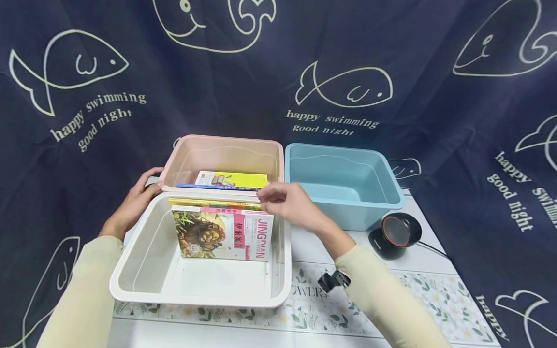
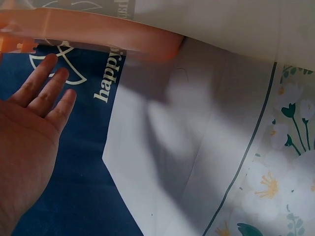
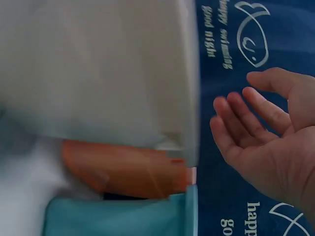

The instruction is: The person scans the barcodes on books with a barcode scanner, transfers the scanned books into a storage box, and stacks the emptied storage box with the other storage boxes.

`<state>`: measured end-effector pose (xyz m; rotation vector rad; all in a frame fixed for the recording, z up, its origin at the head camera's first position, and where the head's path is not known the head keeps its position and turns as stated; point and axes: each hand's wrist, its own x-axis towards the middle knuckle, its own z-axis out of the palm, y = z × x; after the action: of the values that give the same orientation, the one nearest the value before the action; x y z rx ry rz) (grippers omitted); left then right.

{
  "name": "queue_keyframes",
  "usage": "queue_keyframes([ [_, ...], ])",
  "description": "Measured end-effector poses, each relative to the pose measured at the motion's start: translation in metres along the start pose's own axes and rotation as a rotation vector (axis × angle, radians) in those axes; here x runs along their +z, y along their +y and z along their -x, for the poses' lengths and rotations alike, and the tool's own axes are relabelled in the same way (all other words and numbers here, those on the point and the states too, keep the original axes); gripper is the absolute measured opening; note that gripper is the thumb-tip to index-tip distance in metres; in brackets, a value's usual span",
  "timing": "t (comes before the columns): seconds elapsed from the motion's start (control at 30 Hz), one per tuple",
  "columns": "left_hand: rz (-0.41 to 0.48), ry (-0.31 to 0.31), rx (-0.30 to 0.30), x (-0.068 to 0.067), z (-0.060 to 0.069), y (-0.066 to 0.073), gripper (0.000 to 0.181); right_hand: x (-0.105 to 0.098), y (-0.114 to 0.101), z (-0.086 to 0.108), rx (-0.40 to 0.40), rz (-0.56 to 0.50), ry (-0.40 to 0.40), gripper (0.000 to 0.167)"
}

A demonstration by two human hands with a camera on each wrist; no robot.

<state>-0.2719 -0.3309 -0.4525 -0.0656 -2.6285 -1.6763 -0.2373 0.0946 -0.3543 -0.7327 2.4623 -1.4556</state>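
My left hand [image 1: 134, 205] is at the left side of the pink bin [image 1: 278, 159], near its front corner; whether it touches the rim is hard to tell. In the left wrist view its fingers [image 2: 47, 93] are extended. My right hand [image 1: 296, 207] hovers by the right end of the books, fingers loosely bent with nothing in them. Below, in the white bin [image 1: 135, 251], a book with a lion cover [image 1: 217, 234] stands upright before a yellow-edged book [image 1: 213, 202]. Inside the pink bin lies a yellow-and-white book [image 1: 243, 179] beside a blue-edged one [image 1: 209, 186].
A teal bin [image 1: 361, 212] stands to the right of the pink one. In front of it sits a black round device [image 1: 393, 234] with a cable. A flower-patterned strip [image 1: 330, 309] crosses the white table. Dark blue cloth with fish drawings [image 1: 243, 96] hangs behind.
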Motion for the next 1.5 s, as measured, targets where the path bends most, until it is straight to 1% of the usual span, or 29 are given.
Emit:
queue_keyframes([
  [0.1,-0.001,0.001,-0.005,0.000,0.000,-0.001,0.056,0.006,0.009,0.013,0.007,0.004,-0.003,0.029],
  [0.2,-0.003,0.006,-0.002,0.000,-0.001,-0.001,0.056,0.011,0.013,0.016,0.020,0.019,0.015,0.030],
  [0.3,0.009,0.001,-0.005,0.001,-0.001,-0.002,0.056,0.017,0.013,0.014,0.024,0.051,0.028,0.029],
  [0.43,0.008,-0.001,-0.012,0.001,0.001,-0.001,0.055,0.028,0.012,0.009,0.022,0.113,0.011,0.030],
  [0.63,0.013,0.001,0.002,0.001,0.002,-0.001,0.055,0.042,0.007,0.002,0.023,0.176,-0.004,0.029],
  [0.87,0.053,-0.020,0.015,0.000,0.001,-0.003,0.054,0.052,0.003,-0.007,0.064,0.156,-0.016,0.027],
  [0.97,0.037,-0.008,0.017,0.000,0.001,-0.003,0.054,0.057,0.004,-0.011,0.066,0.138,-0.029,0.026],
  [1.1,0.030,-0.004,0.014,0.001,0.002,-0.002,0.055,0.062,0.004,-0.015,0.075,0.141,-0.044,0.027],
  [1.2,0.045,-0.013,0.013,0.003,0.001,-0.001,0.055,0.064,0.004,-0.016,0.107,0.126,-0.031,0.028],
  [1.33,0.034,-0.004,0.017,0.002,0.001,-0.002,0.054,0.065,0.006,-0.018,0.131,0.086,-0.019,0.028],
  [1.4,0.035,-0.007,0.018,0.001,0.001,-0.003,0.053,0.066,0.007,-0.018,0.136,0.102,-0.025,0.027],
  [1.5,0.037,-0.007,0.024,0.000,0.001,-0.004,0.054,0.068,0.007,-0.020,0.144,0.159,-0.027,0.024],
])
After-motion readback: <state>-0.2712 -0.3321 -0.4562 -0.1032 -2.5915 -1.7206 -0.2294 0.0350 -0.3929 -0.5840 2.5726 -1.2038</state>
